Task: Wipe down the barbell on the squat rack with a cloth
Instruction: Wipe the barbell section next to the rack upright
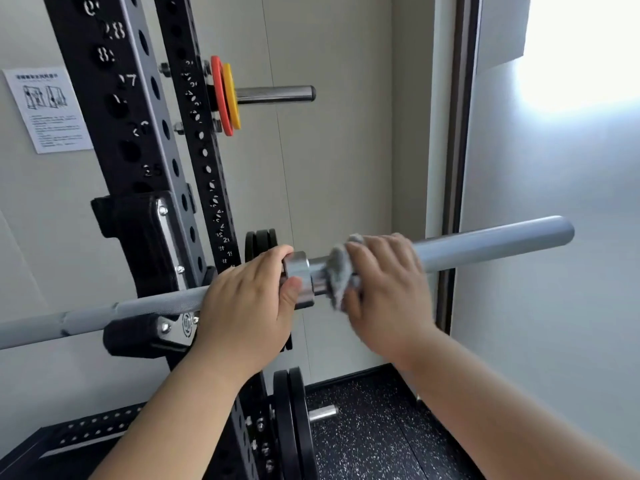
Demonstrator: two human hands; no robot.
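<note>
You are clamping the left hand grip (249, 299) on the presumably heavy, rigid barbell (491, 244), the right hand grip (388, 289) on soft cloth (341, 271) wrapped round it.

Racked grey barbell (491, 244), cloth-wrapped (337, 271) sleeve

Red and yellow plates (227, 97), wall notice (46, 110), black plates (292, 424), speckled floor (374, 427)
</note>
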